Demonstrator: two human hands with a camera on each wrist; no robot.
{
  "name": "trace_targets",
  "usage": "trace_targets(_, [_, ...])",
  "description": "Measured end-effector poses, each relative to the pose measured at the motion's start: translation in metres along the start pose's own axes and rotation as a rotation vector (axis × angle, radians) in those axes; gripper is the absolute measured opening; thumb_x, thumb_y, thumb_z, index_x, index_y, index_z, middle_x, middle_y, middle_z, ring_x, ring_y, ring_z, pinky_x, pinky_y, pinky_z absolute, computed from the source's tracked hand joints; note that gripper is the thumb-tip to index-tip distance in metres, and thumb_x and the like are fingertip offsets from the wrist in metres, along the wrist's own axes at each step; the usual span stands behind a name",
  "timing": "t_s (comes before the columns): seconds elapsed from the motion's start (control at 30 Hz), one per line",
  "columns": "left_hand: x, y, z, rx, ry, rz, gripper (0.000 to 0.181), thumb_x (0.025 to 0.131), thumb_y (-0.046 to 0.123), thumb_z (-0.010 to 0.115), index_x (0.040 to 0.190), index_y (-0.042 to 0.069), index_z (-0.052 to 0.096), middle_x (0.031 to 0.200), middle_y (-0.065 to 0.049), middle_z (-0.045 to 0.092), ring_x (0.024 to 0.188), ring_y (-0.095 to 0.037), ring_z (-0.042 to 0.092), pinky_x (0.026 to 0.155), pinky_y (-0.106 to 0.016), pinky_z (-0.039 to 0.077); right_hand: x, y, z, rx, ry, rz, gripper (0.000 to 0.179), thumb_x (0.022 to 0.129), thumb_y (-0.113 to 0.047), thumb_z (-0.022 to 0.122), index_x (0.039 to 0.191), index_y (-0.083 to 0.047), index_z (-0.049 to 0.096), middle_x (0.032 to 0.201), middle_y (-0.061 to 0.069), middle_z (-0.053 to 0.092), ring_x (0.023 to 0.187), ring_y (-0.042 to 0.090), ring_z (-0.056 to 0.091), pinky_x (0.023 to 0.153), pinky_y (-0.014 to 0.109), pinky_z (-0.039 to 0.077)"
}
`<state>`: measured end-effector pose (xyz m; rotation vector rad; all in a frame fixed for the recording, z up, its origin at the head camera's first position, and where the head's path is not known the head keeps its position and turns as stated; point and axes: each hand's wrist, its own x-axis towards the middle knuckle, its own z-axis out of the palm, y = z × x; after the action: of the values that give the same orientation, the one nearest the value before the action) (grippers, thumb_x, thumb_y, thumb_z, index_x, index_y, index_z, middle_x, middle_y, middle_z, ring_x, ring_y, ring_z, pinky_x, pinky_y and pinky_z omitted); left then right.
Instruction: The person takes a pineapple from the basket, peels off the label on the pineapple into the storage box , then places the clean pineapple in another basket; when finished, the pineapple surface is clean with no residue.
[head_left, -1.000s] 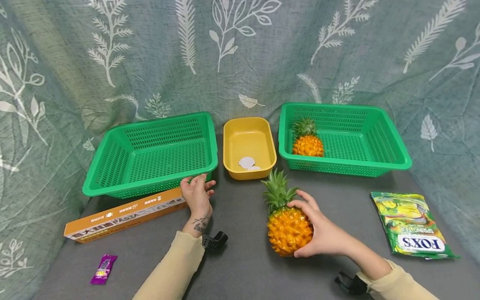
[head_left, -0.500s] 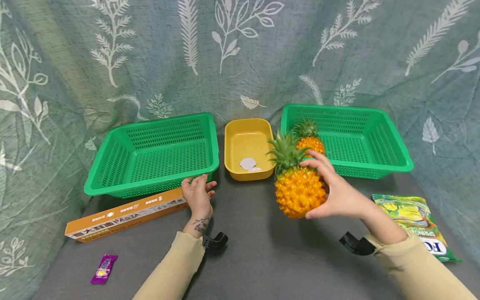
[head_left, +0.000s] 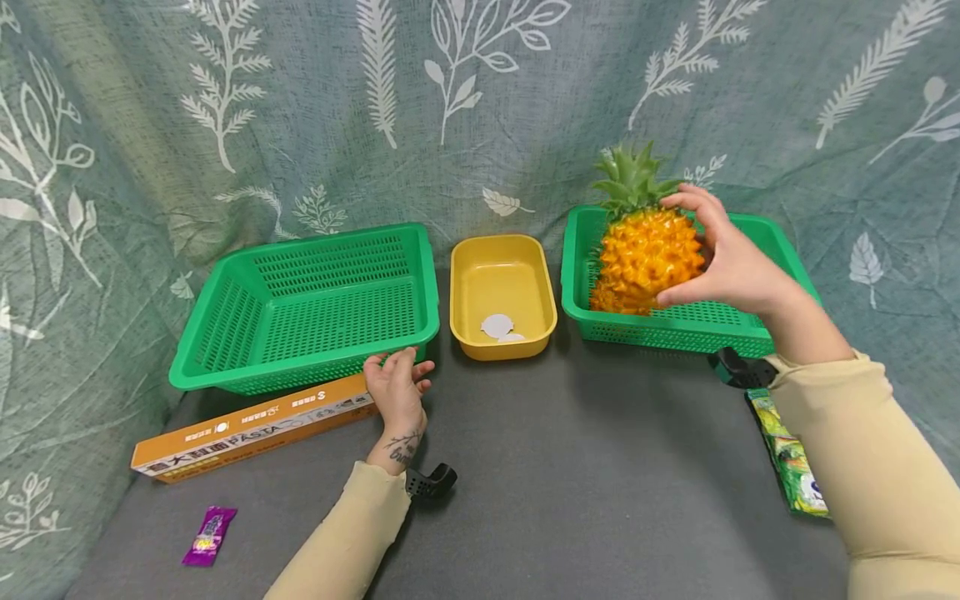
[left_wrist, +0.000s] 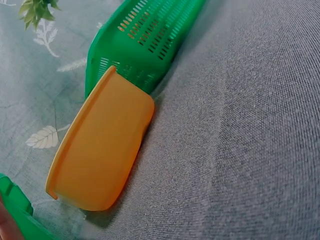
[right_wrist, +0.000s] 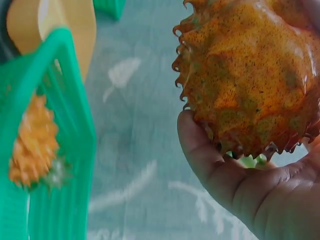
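Observation:
My right hand (head_left: 731, 254) grips a large orange pineapple (head_left: 648, 258) with a spiky green crown, holding it up over the right green basket (head_left: 675, 335). In the right wrist view the pineapple's bumpy underside (right_wrist: 255, 85) fills the upper right, with the fingers and thumb round it. A smaller pineapple (right_wrist: 32, 145) lies inside that basket, mostly hidden behind the held one in the head view. My left hand (head_left: 396, 392) rests with loosely bent fingers at the front right corner of the left green basket (head_left: 300, 371), beside the end of an orange pasta box (head_left: 255, 429).
Between the two baskets stands a yellow tub (head_left: 502, 346) with white paper discs in it. A small purple packet (head_left: 210, 536) lies at front left. My right forearm partly covers a green snack bag (head_left: 795, 467) at the right. A leaf-patterned curtain (head_left: 495, 108) hangs behind.
My right hand has lifted the large pineapple off the table and carried it up, away and rightward to above the right basket. The left hand has stayed in place.

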<state>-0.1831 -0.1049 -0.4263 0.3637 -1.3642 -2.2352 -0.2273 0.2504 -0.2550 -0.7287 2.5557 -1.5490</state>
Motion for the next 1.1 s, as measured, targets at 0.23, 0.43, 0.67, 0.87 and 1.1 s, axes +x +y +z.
trace_targets(0.23, [0.001,0.001,-0.001,-0.004,-0.006,-0.009,0.027,0.091,0.007,0.052,0.101,0.005,0.027,0.084,-0.003,0.059,0.052,-0.008,0.06,0.04,-0.02,0.044,0.013,0.017,-0.032,0.29,0.038,0.026,0.086,0.07,0.022,0.063,0.135,-0.022,0.028,0.128,0.009,0.029,0.089,0.012,0.059,0.064,0.024,0.054])
trace_targets(0.43, [0.0,0.001,-0.001,0.0,-0.007,-0.001,0.027,0.09,0.006,0.052,0.101,0.003,0.028,0.085,-0.005,0.06,0.052,-0.007,0.06,0.04,-0.02,0.044,0.014,0.042,-0.054,0.17,0.091,0.14,0.086,0.076,0.014,0.064,0.138,-0.025,0.021,0.112,0.006,0.041,0.089,0.007,0.057,0.067,0.021,0.052])
trace_targets(0.67, [0.001,0.001,-0.002,0.002,-0.005,-0.006,0.028,0.09,0.007,0.053,0.102,0.003,0.028,0.088,-0.007,0.058,0.052,-0.008,0.06,0.04,-0.019,0.043,0.01,0.078,-0.07,-0.082,0.064,0.29,0.085,0.08,-0.004,0.069,0.143,-0.021,0.015,0.136,0.014,0.015,0.099,0.011,0.047,0.069,0.015,0.047])
trace_targets(0.87, [0.0,0.001,-0.001,0.008,0.002,-0.006,0.027,0.09,0.006,0.053,0.103,0.003,0.029,0.088,-0.009,0.058,0.052,-0.008,0.06,0.04,-0.02,0.044,0.007,0.101,-0.072,-0.217,-0.028,0.391,0.092,0.081,-0.016,0.069,0.147,-0.007,0.005,0.148,0.026,-0.01,0.122,0.046,0.02,0.084,0.039,0.041])
trace_targets(1.1, [0.0,0.0,-0.001,0.002,-0.001,0.0,0.026,0.09,0.005,0.053,0.102,0.003,0.03,0.087,-0.008,0.059,0.052,-0.008,0.06,0.04,-0.02,0.044,0.006,0.111,-0.068,-0.304,-0.096,0.412,0.095,0.079,-0.02,0.072,0.147,-0.003,0.007,0.146,0.031,-0.007,0.119,0.05,0.023,0.089,0.056,0.037])
